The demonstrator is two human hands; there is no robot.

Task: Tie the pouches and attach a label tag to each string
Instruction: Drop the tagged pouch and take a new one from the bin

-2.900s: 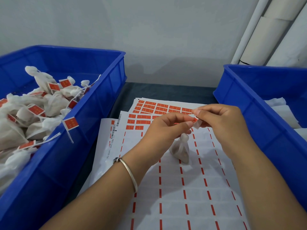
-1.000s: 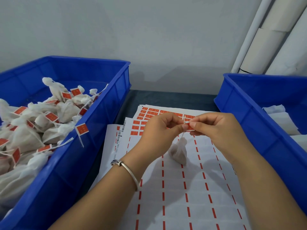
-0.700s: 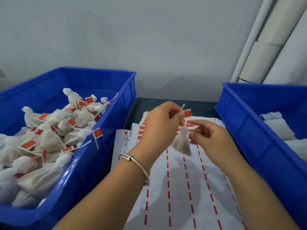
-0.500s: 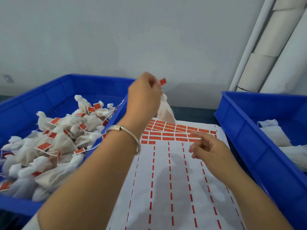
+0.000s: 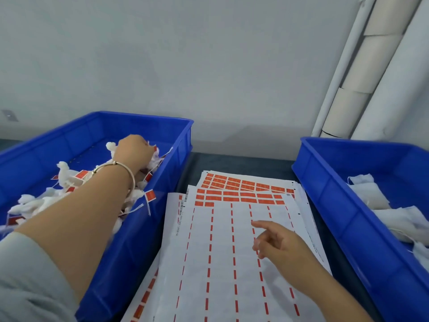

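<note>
Tagged pouches (image 5: 69, 182) sit piled in the blue bin at the left of the frame, small white gathered bags with strings and little red label tags (image 5: 150, 195) poking out everywhere. Sticker sheets (image 5: 232, 252) lie lower center, red labels (image 5: 241, 191) left only along the top rows. Untied white pouches (image 5: 376, 201) lie flat at the right edge.

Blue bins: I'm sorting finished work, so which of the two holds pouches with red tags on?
The left blue bin, where the left hand reaches; its pouches carry red tags. The right blue bin holds plain white pouches.
</note>
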